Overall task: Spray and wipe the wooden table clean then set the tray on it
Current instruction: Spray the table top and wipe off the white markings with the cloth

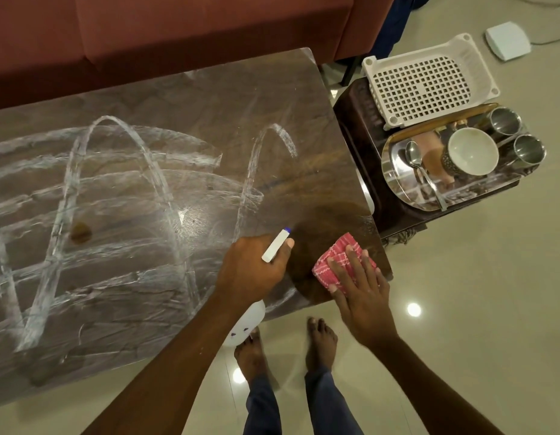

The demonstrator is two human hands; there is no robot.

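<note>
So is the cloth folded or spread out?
Folded: the red cloth shows stacked layers under the flat right hand.

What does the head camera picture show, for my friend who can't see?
A right hand presses a red cloth flat on a wooden table streaked with white smears; the left hand grips a white spray bottle beside it. A steel tray with a bowl, spoon and two cups sits on a dark stool nearby.

Dim warm indoor light; ceiling-lamp glare on floor [414, 309]; wide-angle bending at edges; slight softness.
</note>
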